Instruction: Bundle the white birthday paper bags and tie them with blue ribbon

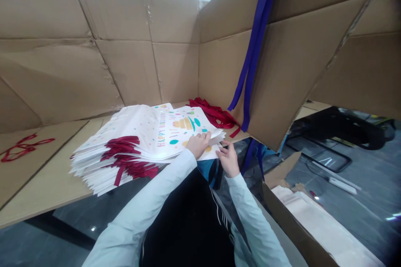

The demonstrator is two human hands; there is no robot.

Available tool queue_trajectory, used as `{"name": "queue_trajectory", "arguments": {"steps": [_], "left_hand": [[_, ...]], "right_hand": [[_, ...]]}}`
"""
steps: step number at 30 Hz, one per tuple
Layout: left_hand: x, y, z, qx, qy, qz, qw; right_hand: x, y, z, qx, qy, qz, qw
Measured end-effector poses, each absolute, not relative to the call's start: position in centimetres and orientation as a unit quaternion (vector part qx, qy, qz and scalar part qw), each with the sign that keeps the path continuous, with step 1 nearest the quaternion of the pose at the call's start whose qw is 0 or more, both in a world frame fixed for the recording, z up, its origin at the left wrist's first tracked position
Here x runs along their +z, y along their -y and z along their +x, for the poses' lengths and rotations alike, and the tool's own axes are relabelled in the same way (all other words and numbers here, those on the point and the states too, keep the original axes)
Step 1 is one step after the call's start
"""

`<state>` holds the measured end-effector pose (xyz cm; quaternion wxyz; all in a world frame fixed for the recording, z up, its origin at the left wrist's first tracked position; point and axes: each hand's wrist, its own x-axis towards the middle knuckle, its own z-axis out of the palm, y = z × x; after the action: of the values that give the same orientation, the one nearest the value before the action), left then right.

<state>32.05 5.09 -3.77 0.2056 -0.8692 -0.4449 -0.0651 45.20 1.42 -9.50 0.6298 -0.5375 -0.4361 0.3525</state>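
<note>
Inspecting the work area from the head-worn view: a stack of white paper gift bags (125, 127) lies flat on a tan board surface (46, 179), its thin, smooth layers slightly fanned along the edges. The top bag (184, 127) carries a printed multicoloured cake, confetti shapes and the vertical words "HAPPY BIRTHDAY". Flat, glossy dark-red ribbon handles (125, 160) hang in bunches across the near side of the stack.

The left hand (198, 144) rests on the top bag with its fingers slightly curved. The right hand (228, 159) is partly open, just beside the left hand, with its fingertips (222, 144) at the edge of the stack. Whether either hand has hold of a bag cannot be determined. Pale blue long sleeves (250, 212) cover both forearms.

Beyond the stack, a loose heap of dark-red ribbon (213, 112) sits against a corner formed by creased brown corrugated cardboard panels (94, 71) joined with clear tape. A long, flat deep-blue ribbon (255, 50) hangs down the cardboard at right. A thin red ribbon loop (23, 148) lies on the surface at far left. Lower right, an open cardboard box (282, 221) holds flat pale paper bags (322, 221), above a grey floor (366, 217).
</note>
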Motion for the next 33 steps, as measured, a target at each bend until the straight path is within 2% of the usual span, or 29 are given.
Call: {"name": "queue_trajectory", "arguments": {"steps": [6, 15, 19, 24, 33], "left_hand": [[-4.8, -6.6, 34.0, -0.049, 0.431, -0.879, 0.199], [-5.0, -7.5, 32.5, -0.026, 0.383, -0.902, 0.2], [-4.6, -6.5, 33.5, -0.028, 0.418, -0.886, 0.2], [-4.4, -5.7, 35.0, -0.026, 0.536, -0.829, 0.157], [-1.4, -5.0, 32.1, -0.016, 0.489, -0.863, 0.128]], "right_hand": [[-9.9, -1.7, 45.2, 0.417, 0.393, -0.527, 0.627], [-9.1, -1.6, 45.2, 0.524, 0.318, -0.433, 0.661], [-9.0, -1.5, 45.3, 0.513, 0.344, -0.408, 0.672], [-8.9, -1.7, 45.3, 0.486, 0.34, -0.441, 0.674], [-10.1, -2.6, 45.6, 0.401, 0.369, -0.5, 0.673]]}}
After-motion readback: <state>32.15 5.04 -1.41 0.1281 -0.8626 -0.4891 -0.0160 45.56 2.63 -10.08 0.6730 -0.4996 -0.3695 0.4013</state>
